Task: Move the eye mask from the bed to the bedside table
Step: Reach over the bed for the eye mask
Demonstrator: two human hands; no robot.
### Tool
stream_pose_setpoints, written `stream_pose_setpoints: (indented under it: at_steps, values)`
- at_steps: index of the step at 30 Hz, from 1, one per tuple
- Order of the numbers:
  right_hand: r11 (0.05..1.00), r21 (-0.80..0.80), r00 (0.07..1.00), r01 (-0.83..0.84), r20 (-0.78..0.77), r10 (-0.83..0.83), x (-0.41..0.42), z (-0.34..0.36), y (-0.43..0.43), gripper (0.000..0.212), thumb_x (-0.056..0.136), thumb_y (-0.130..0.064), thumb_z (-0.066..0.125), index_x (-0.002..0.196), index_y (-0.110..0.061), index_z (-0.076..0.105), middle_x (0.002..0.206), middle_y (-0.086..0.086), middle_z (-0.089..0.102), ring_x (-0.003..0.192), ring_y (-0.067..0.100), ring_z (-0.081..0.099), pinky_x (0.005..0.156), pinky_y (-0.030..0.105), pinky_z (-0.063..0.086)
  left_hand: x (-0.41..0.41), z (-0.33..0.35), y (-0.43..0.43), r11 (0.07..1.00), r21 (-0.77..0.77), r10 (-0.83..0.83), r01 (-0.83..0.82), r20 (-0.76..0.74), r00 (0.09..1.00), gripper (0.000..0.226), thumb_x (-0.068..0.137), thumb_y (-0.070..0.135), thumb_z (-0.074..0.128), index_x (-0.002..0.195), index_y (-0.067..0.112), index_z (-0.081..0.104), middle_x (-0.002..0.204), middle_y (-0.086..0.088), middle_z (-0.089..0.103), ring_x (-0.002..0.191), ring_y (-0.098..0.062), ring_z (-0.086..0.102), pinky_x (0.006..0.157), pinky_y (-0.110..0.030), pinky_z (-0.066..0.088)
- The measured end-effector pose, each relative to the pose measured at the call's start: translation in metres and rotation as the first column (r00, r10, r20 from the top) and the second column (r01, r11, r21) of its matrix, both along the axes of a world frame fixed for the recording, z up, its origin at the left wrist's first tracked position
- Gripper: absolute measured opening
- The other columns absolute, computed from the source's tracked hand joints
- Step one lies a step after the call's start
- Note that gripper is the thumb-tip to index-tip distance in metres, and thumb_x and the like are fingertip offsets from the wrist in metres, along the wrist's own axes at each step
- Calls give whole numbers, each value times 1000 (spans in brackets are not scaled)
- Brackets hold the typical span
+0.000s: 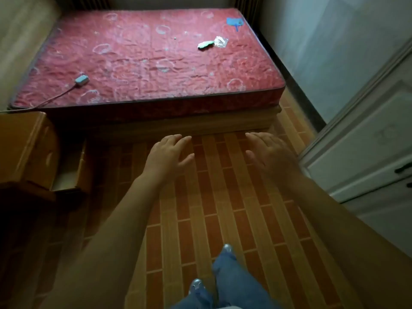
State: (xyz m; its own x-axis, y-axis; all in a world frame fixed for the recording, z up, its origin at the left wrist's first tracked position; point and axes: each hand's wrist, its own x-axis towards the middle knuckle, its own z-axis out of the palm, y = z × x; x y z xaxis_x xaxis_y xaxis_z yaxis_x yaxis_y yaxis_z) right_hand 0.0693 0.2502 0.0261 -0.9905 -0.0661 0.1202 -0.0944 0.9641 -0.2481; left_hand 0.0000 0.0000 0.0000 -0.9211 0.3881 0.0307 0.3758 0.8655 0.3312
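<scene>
A pale green and white soft piece (205,44), seemingly the eye mask, lies on the red mattress (142,63) towards its far right, touching a clear plastic wrapper (220,41). The wooden bedside table (24,146) stands at the left, beside the bed's near corner. My left hand (170,153) and my right hand (268,152) hover palm down over the floor in front of the bed, fingers spread, holding nothing. Both are well short of the mask.
A blue flat item with a thin tail (234,22) lies at the mattress's far right corner. A small charger with a cable (81,80) rests near the left edge. The bedside table's drawer (69,172) is pulled out. A white door (367,141) stands at the right.
</scene>
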Motion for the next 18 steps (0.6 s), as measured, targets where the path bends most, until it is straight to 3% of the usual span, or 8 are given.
stream_pose_setpoints:
  at_steps: [18]
  values:
    - [999,-23,998,-46,-44,45,-223,-6,116,46,93,-33,42,135,-14,38,137,10,49,130,25,40,105,43,33,-211,16,115,998,-63,-21,22,12,1000,56,89,44,44,140,26,29,149,-7,33,139,-24,25,112,-43,23]
